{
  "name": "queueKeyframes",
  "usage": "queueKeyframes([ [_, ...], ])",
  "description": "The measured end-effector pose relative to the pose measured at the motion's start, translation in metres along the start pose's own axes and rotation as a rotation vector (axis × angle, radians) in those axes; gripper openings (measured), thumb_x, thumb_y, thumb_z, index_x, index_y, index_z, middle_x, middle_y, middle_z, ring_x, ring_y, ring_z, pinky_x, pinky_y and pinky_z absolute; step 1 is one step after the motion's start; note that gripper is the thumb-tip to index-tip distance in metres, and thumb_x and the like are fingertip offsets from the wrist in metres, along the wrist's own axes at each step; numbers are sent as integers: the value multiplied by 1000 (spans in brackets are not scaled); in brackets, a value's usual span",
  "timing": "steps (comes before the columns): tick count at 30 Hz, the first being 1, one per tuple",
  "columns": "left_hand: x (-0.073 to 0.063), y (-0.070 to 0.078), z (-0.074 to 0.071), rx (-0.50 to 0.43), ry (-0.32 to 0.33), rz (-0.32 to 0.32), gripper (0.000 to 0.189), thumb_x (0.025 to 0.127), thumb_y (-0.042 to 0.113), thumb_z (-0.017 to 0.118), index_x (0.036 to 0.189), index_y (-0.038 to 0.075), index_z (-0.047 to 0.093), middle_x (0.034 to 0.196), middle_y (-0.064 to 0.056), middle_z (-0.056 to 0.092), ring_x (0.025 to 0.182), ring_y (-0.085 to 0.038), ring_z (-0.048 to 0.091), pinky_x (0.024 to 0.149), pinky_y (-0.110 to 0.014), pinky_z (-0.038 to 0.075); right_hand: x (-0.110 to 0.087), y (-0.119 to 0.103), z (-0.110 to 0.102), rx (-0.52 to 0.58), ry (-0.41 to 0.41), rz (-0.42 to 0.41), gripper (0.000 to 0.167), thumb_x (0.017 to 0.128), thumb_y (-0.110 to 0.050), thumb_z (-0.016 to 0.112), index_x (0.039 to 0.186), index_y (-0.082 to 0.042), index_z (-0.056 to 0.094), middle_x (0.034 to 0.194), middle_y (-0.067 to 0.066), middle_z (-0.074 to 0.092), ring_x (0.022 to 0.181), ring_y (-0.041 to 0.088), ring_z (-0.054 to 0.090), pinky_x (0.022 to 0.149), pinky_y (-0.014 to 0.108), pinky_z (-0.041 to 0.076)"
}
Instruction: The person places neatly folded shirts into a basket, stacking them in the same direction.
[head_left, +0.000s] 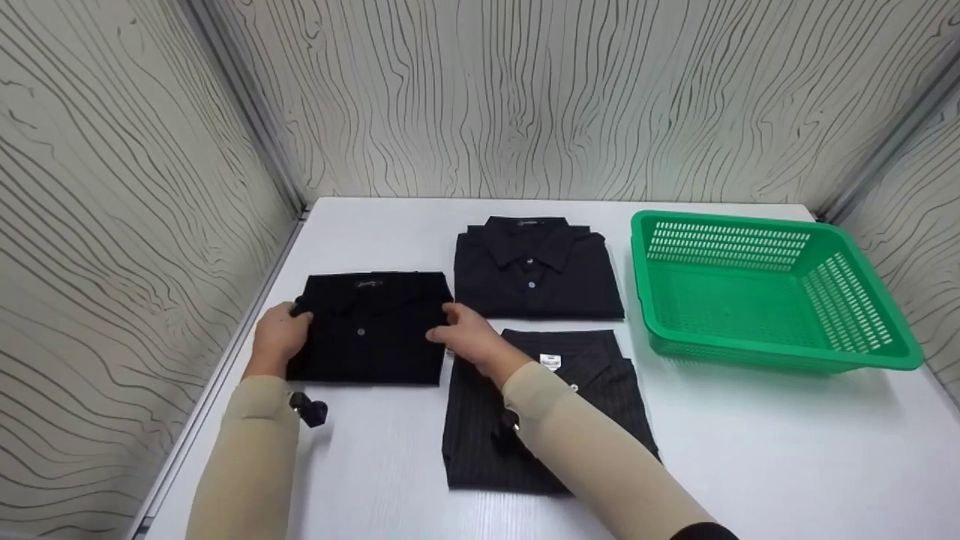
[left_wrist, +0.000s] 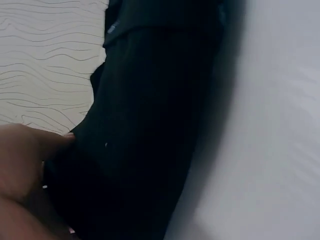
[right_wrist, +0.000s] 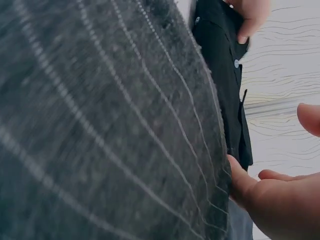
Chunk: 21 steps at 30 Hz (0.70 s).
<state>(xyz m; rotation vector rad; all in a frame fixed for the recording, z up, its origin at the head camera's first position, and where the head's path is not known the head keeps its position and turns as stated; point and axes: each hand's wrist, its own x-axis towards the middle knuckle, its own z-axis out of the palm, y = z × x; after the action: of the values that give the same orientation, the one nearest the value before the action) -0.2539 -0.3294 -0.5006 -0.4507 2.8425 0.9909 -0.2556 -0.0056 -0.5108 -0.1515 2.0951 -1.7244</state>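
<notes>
Handled a folded black shirt (head_left: pixel 375 341) on the left side of a white table (head_left: pixel 367 465) — gripped by its left edge in the left hand (head_left: pixel 281 334), with the thumb clamped over the front of the cloth. Reached to the shirt's right edge with the right hand (head_left: pixel 474 341), with thumb and forefinger spread apart and the thumb tip against the fabric. Could not tell, from any view, a clamp from a light touch by the other right fingers. Stretched the right arm, in a beige sleeve (head_left: pixel 592 450), across a dark pinstriped shirt (head_left: pixel 472 450) with a white label (head_left: pixel 550 361) near its top, to the right of the black shirt and closer to the camera. Saw also a folded collared shirt (head_left: pixel 540 296) just beyond the pinstriped one — buttoned at the front — and, just to its right, a green basket (head_left: pixel 750 346) with slotted sides. Ended at the back of the table with a pale wall (head_left: pixel 465 97) in a dark wood-grain pattern.
</notes>
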Motion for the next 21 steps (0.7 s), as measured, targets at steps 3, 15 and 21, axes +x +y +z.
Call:
queueKeyframes([
  [3,5,0,2,-146,-27,25,52,108,20,39,152,-8,35,155,-31,33,144,-46,28,116,-56,26,4,1,5,91,15,11,78,87,-12,71,154,5,33,155,28,34,134,37,47,99,42,50],
  [15,2,-3,11,-18,-2,-213,72,104,43,44,155,-5,26,150,-36,34,133,-56,35,106,-65,33,7,5,14,373,38,105,83,88,-3,67,157,6,22,149,29,39,125,36,54,86,40,56],
  [21,-3,-6,14,-7,-31,-303,89,99,53,53,148,-16,27,141,-39,41,127,-55,41,103,-64,34,10,5,16,391,22,152,82,91,-8,68,157,5,22,150,29,41,129,37,51,87,39,55],
])
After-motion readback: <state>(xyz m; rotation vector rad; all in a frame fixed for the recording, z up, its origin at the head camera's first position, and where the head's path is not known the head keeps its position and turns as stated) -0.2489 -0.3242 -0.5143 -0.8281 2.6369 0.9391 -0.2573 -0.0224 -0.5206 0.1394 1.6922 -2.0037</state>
